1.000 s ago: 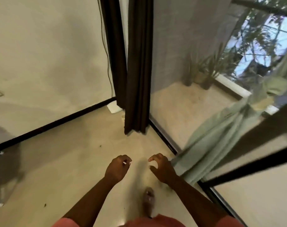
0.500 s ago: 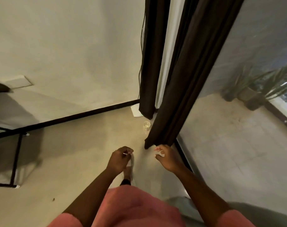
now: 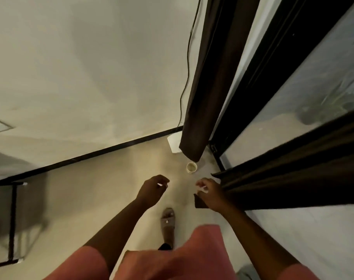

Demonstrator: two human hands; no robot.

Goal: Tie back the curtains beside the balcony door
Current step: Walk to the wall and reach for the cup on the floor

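Note:
Two dark brown curtains hang beside the glass balcony door (image 3: 305,93). The far curtain (image 3: 204,102) hangs straight down in the corner, its hem just above the floor. The near curtain (image 3: 289,182) stretches across from the right edge to my right hand (image 3: 211,194), which is closed on its lower corner; a dark flap of fabric shows under the palm. My left hand (image 3: 153,188) hovers about a hand's width to the left, fingers curled in, holding nothing and touching no curtain. No tie-back is visible.
A small cup (image 3: 191,167) stands on the floor just beyond my hands, below the far curtain. A white sheet (image 3: 173,143) lies in the corner. A thin cable (image 3: 185,83) runs down the wall. A black metal frame (image 3: 12,221) stands at the left. My sandalled foot (image 3: 167,221) is below the hands.
I have stepped closer to the corner and the view has tilted down. The near curtain has swung from hanging ahead of me to stretching off right, its corner now in my right hand.

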